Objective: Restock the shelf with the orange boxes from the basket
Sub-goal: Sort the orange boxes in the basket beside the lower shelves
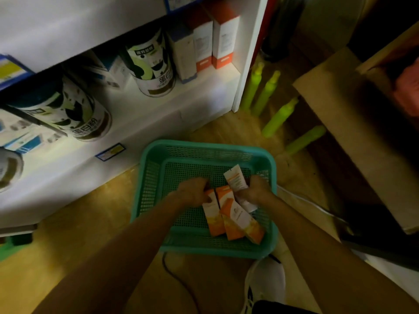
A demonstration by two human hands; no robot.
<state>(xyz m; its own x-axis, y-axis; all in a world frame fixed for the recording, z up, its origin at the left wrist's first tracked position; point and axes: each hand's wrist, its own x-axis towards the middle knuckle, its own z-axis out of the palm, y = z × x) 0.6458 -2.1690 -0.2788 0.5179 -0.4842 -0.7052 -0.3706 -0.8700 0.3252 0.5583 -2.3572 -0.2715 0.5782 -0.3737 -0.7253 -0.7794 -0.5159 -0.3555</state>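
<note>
A teal mesh basket [154, 177] sits on the wooden floor in front of a white shelf [140, 114]. Inside it lie three orange-and-white boxes [235, 220] side by side. My left hand [192, 189] grips the top end of the leftmost box [213, 216]. My right hand [256, 189] holds another orange-and-white box [235, 180], tilted upward above the basket. Two matching boxes [223, 39] stand upright at the right end of the bottom shelf.
Large round tins [152, 64] and blue-and-white cartons fill the rest of the shelf. Green bottles [269, 91] lie on the floor right of the shelf, beside a cardboard box [353, 137]. A black cable and my white shoe [265, 284] lie near the basket.
</note>
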